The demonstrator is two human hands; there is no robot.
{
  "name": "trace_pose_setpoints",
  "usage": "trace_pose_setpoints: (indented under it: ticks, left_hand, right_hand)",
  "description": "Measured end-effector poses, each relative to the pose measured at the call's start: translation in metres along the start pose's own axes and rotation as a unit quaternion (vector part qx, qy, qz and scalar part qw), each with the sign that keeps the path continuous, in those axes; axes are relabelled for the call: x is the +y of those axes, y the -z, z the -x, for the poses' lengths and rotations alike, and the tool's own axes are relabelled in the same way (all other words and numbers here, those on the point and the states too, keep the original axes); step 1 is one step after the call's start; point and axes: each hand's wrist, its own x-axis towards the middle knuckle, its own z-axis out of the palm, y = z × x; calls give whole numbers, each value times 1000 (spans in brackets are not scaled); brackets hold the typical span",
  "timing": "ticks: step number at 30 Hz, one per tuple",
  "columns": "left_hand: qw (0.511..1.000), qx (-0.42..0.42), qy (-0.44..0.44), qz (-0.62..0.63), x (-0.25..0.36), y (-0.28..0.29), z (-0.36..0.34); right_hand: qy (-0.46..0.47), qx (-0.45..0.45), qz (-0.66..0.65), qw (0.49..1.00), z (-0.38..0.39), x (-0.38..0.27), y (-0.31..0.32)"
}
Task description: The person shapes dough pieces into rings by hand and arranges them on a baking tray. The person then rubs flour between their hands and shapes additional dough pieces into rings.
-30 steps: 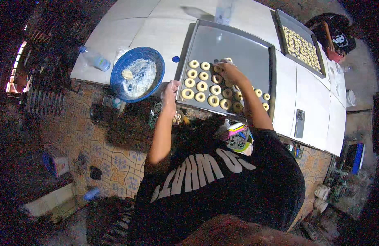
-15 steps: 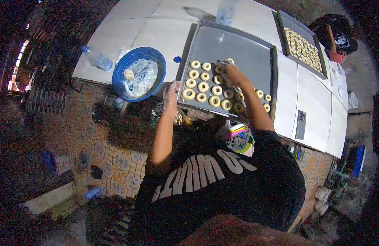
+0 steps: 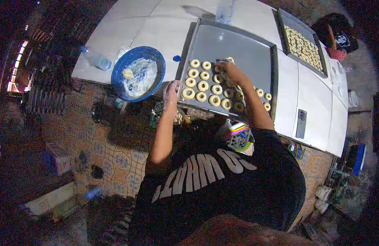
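A large grey metal baking tray point(image 3: 242, 45) lies on the white table, its near half set with rows of pale raw dough rings point(image 3: 203, 86). My left hand point(image 3: 171, 92), whitened as if by flour, is closed on the tray's near left corner. My right hand point(image 3: 227, 70) is over the middle of the rows, its bent fingers down at a dough ring point(image 3: 217, 69); the palm and forearm hide some of the rings behind them. Left of the tray stands a blue basin point(image 3: 160, 61) with white flour and a small lump of dough point(image 3: 128, 74) in it.
A second tray point(image 3: 284, 24) full of dough rings lies at the far right. A clear bottle point(image 3: 98, 60) lies beside the basin, near a blue cap point(image 3: 177, 58). Another clear bottle point(image 3: 224, 12) is at the far edge. A phone point(image 3: 301, 124) lies on the table's right part.
Almost nothing differs. The view has shifted very slightly; both hands keep their places, the left at the tray corner and the right over the same dough ring.
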Motion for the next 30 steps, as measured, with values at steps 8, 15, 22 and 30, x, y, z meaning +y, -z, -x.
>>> trace_pose_setpoints:
  ticks: [8,15,22,30]
  left_hand:
    - [999,-8,24,32,17,-5,9]
    - [999,-19,-7,40,8,-1,2]
    - [998,-29,2,51,1,1,-6]
    - [997,-20,5,69,6,-2,0]
  right_hand:
    - [-40,-47,26,998,-3,10,4]
    - [-17,-61,74,995,-3,-18,20]
    - [-62,-76,32,995,-2,-13,22]
    - [-84,17,35,996,12,-12,19]
